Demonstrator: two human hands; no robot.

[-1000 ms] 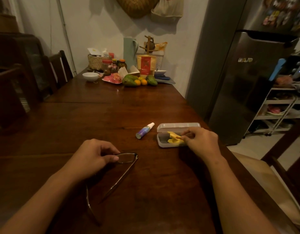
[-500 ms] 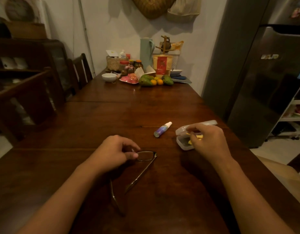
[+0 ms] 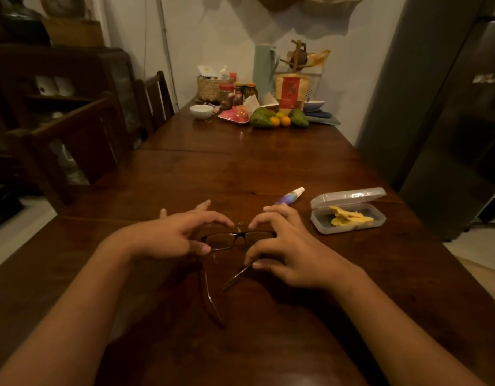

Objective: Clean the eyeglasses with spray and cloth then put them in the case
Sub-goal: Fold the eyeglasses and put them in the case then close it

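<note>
— Both hands are on the eyeglasses (image 3: 227, 242), right?

— Yes. The left hand (image 3: 168, 236) pinches the lens on its side, thumb under the rim and forefinger curled over the top. Its other fingers are spread out and hold nothing.

— And the right hand (image 3: 292, 247)?

— It grips the other end of the frame. The forefinger hooks over the top edge and the thumb presses on the temple arm near the hinge.

— Where are the glasses?

— Low over the dark wooden table (image 3: 240, 174), right in front of the person. I cannot tell whether the front touches the wood. The temple arms are unfolded and point back toward the person.

— The spray?

— The spray bottle (image 3: 289, 195) lies on its side just beyond the right hand's fingers, white cap pointing away. Neither hand touches it.

— The case?

— The case (image 3: 349, 229) sits to the right of the bottle, lid tipped open. The yellow cloth (image 3: 349, 217) lies crumpled inside it.

— Anything else?

— At the far end there is fruit (image 3: 279, 120) and a white bowl (image 3: 201, 110), well apart from the hands.
</note>
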